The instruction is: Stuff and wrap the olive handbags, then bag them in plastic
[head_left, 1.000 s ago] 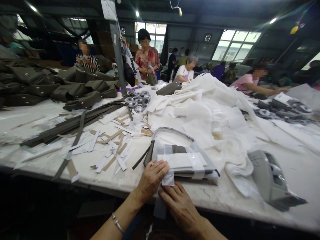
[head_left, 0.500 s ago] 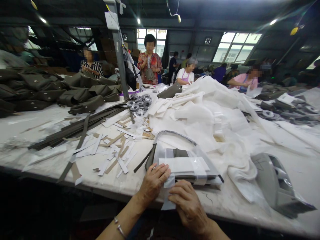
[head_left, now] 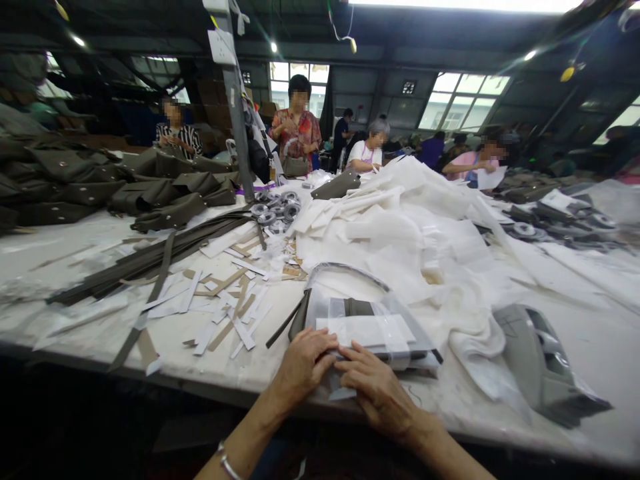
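Note:
A wrapped handbag (head_left: 356, 307) lies near the table's front edge, its dark body under translucent sheet and its arched handle wrapped. On its top rest a white card (head_left: 380, 329) and a clear band. My left hand (head_left: 306, 360) is at the near left edge, fingers bent together over the white wrapping strip there. Beside it, my right hand (head_left: 373, 387) presses its closed-up fingers on the same white wrapping strip (head_left: 342, 393), whose end shows below them. The fingertips of both hands nearly meet. What lies beneath the fingers is mostly hidden.
A heap of white foam sheets (head_left: 390, 220) spreads behind the bag. Paper strips (head_left: 220, 303) and long dark straps (head_left: 150, 257) lie to the left. A grey wrapped bag (head_left: 537, 360) sits at right. Dark bags (head_left: 165, 190) pile far left. Several people work across the table.
My right hand has moved up against the bag's near edge, its fingers straighter and closer to my left hand. The strip that hung past the edge is now mostly covered. The view has shifted slightly.

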A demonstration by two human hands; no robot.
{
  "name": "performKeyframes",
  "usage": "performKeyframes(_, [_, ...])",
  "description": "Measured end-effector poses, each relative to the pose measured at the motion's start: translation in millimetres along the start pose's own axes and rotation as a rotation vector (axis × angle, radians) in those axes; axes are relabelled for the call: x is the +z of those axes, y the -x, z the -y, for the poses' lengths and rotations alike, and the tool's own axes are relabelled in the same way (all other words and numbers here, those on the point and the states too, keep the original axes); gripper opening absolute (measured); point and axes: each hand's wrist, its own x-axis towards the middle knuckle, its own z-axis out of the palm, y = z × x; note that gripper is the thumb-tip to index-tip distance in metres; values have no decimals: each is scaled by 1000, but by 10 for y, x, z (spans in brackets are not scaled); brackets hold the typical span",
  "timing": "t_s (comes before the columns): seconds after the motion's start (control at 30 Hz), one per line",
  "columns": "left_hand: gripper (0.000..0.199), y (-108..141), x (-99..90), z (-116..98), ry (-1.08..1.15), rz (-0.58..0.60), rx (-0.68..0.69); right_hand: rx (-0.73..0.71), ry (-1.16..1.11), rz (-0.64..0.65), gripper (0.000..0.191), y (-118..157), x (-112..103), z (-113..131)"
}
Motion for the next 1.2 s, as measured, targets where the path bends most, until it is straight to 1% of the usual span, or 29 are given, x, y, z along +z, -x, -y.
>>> performKeyframes(0.07, [23, 15, 80, -22, -68, -96, 67, -23, 0, -44, 37, 40, 27, 3])
performKeyframes(0.17, [25, 37, 178, -59, -177, -223, 176, -67, -14, -78, 39, 109, 87, 51])
performKeyframes(0.27, [27, 15, 215, -111, -237, -304, 194, -76, -60, -70, 35, 181, 158, 147])
performKeyframes(0.4, [22, -52, 237, -157, -277, -334, 180, -57, -101, -80, 32, 252, 196, 254])
performKeyframes(0.5, [22, -77, 276, -151, -321, -309, 187, -51, -110, -143, 35, 224, 144, 260])
performKeyframes(0.6, [21, -67, 315, -130, -320, -331, 216, 8, -77, -233, 38, 93, 48, 202])
performKeyframes(0.7, [21, -22, 298, -134, -290, -366, 223, 67, -28, -273, 33, -122, -49, 102])
performKeyframes(0.77, [27, 18, 239, -163, -243, -346, 191, 98, -9, -270, 24, -278, -97, 22])
performKeyframes(0.83, [29, 47, 163, -207, -170, -277, 112, 144, 5, -237, 14, -412, -121, -68])
performKeyframes(0.9, [21, 42, 104, -252, -110, -210, 4, 220, 17, -198, 10, -509, -118, -164])
performKeyframes(0.93, [16, 24, 92, -270, -97, -202, -50, 262, 15, -186, 11, -541, -108, -211])
performKeyframes(1.0, [8, -34, 106, -290, -107, -239, -139, 341, -16, -176, 13, -580, -78, -293])
performKeyframes(1.03, [9, -68, 130, -292, -124, -268, -173, 377, -40, -177, 14, -591, -61, -325])
performKeyframes(1.1, [18, -130, 195, -280, -169, -310, -217, 435, -84, -177, 16, -603, -30, -370])
performKeyframes(1.2, [23, -186, 283, -241, -282, -324, -233, 513, -104, -178, 16, -621, 8, -400])
